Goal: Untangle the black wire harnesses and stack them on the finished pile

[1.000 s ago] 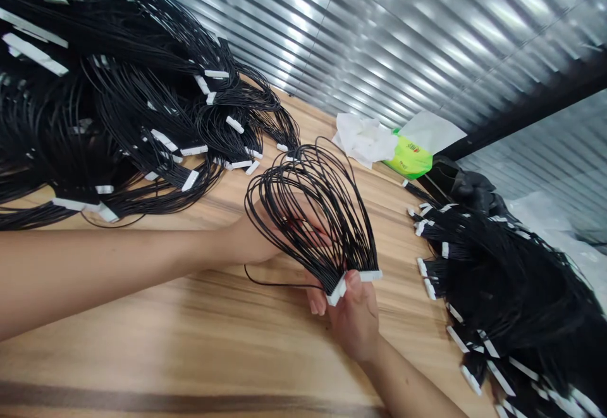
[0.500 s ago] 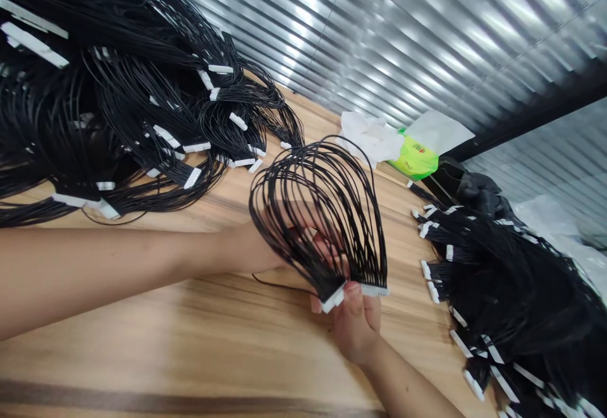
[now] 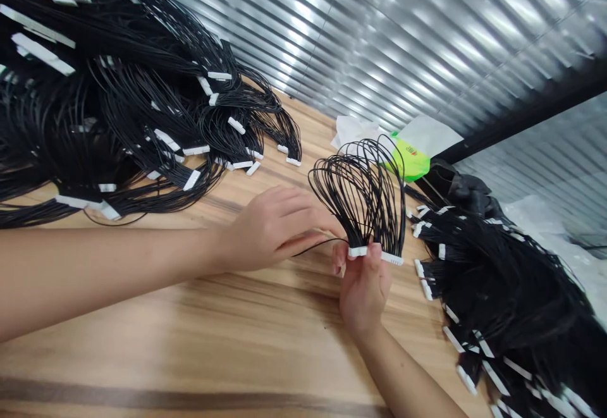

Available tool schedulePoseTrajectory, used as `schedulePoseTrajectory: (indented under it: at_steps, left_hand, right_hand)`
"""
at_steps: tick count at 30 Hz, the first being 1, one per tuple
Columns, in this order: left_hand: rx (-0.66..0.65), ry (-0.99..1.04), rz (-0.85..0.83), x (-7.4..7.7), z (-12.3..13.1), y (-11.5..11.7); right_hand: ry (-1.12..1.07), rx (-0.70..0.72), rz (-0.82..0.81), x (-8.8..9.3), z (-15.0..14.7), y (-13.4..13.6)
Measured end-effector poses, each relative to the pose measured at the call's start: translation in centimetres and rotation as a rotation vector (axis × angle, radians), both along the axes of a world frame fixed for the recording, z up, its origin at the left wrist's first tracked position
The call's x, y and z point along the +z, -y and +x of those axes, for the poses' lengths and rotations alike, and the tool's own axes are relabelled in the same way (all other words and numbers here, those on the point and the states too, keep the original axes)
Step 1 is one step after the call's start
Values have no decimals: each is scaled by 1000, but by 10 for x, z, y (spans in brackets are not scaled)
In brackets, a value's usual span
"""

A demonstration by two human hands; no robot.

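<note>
My right hand (image 3: 365, 285) pinches the white connectors of a black wire harness (image 3: 355, 181), with the thumb on the front. The harness's many thin wires arch upward in a loop between a left white connector (image 3: 358, 251) and a right one (image 3: 392, 258). A single loose black wire (image 3: 318, 245) sticks out leftward from the bundle. Left of the harness is my left hand (image 3: 279, 225), back upward, its fingers stretched toward the base of the wires. Its fingertips come close to the wires; whether they touch is unclear.
A large heap of black wire harnesses (image 3: 142, 95) with white connectors covers the left of the wooden table (image 3: 190, 342). Another pile (image 3: 512, 291) lies on the right. A green tissue pack (image 3: 411, 160) and white tissue lie at the back, before a corrugated metal wall (image 3: 303, 32).
The harness has moved up and right in my right hand. My left hand has come out from behind the wire loop and now shows left of it, fingers extended.
</note>
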State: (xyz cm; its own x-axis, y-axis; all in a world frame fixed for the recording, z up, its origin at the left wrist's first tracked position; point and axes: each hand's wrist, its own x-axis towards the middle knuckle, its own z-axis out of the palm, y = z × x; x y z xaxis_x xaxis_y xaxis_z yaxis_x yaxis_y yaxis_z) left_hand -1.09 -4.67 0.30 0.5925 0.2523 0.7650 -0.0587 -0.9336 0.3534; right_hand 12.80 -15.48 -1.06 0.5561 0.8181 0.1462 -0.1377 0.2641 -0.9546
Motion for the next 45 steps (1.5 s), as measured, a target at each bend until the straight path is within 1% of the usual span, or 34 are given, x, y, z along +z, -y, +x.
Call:
schedulePoseTrajectory:
  at_steps: [4, 6, 9, 14, 17, 21, 25, 32, 39, 41, 45]
  left_hand:
    - [70, -45, 119, 0, -1, 1]
    - [106, -66, 140, 0, -2, 1]
    - [128, -49, 157, 0, -2, -2]
    - [163, -21, 188, -1, -2, -3]
    - [193, 6, 228, -3, -1, -2]
    - [178, 5, 232, -2, -2, -3]
    - [148, -32, 201, 0, -3, -5]
    - [131, -49, 207, 1, -3, -7]
    - [119, -6, 231, 0, -3, -8]
    - [120, -37, 223, 0, -2, -8]
    - [137, -172, 217, 2, 0, -7]
  right_hand:
    - [55, -23, -35, 0, -2, 0]
    - [74, -34, -48, 0, -3, 0]
    - [78, -43, -48, 0, -3, 1]
    - [77, -9, -18, -1, -2, 3]
    - [108, 0, -48, -3, -1, 4]
    - [146, 24, -91, -6, -1, 5]
    - [132, 65, -71, -7, -1, 6]
    - [154, 63, -106, -7, -1, 7]
    - [147, 78, -128, -8, 1, 7]
    - [146, 80, -133, -8, 1, 7]
    - [99, 84, -151, -5, 2, 5]
